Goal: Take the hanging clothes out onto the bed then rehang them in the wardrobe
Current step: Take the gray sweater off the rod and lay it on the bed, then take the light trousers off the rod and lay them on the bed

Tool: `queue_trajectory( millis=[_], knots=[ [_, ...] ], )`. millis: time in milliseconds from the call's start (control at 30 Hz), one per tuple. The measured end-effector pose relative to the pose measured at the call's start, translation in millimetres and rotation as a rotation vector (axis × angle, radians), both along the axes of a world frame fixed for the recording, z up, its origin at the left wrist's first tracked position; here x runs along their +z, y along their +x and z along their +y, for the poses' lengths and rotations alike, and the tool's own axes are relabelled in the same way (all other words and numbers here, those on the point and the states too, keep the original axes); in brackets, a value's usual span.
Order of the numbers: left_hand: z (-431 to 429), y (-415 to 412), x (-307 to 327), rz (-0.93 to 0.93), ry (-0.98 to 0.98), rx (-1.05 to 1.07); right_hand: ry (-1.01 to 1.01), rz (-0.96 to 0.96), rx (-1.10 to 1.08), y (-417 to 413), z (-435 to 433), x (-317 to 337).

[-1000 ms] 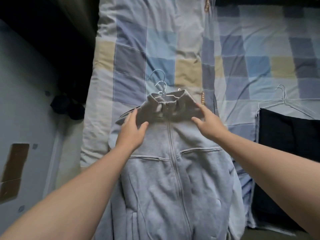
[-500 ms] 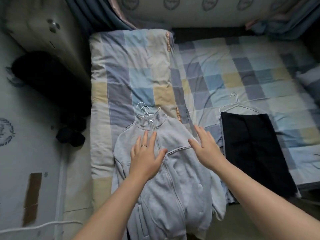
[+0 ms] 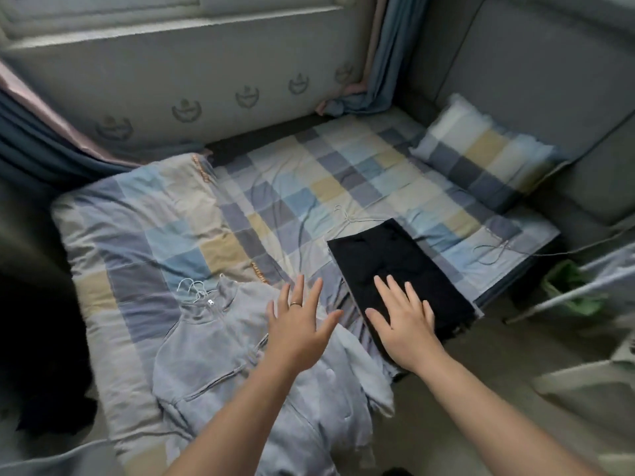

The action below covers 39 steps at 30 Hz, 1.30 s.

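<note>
1. You are gripping nothing: your left hand (image 3: 299, 324) and your right hand (image 3: 402, 324) are both spreading flat, fingers straight and apart, with a ring (image 3: 295, 304) showing on the left one.
2. Your left hand is hovering over the grey jacket (image 3: 213, 355), at the shoulder nearest the black piece. Your right hand is hovering over the near end of the black garment (image 3: 395, 259). Whether either palm is actually touching cloth, I cannot tell.
3. Both pieces are lying on the bed (image 3: 309, 187), side by side near its front edge, with a strip of checked sheet (image 3: 338, 290) showing between them.
4. The relation to be watching: each hanger is sitting at the far end of its garment. The jacket's hanger hooks (image 3: 192, 290) are poking out past the collar, to the left of your left hand. The black garment's wire hanger (image 3: 347, 218) is lying beyond its far edge, ahead of your right hand and slightly left. Each long axis is running away from you, tilting left.
5. So, I am judging, each hand is nearer its own piece, and picking up for rehanging is going to mean reaching forward along the cloth.
6. The jacket is looking soft, fleecy and rumpled, and its lower part seems to be drooping over the front edge. The black piece is lying folded, flat and rectangular, in matte cloth.
7. Farther out, a bare hanger (image 3: 494, 249) is resting near the sheet's right edge, and a checked pillow (image 3: 481, 156) is leaning in the corner.
</note>
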<state>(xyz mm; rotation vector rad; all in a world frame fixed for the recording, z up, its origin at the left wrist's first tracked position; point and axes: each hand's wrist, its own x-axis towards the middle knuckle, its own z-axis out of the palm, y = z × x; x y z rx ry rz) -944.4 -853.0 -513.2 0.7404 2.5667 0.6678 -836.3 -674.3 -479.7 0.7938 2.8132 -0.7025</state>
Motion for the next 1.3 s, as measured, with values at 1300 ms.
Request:
queue_trajectory(
  millis=[1300],
  knots=[
    [622.8,727.8,155.4,0.216,0.459,-1.888,0.47,0.047,-1.682,766.4,267.5,132.2]
  ],
)
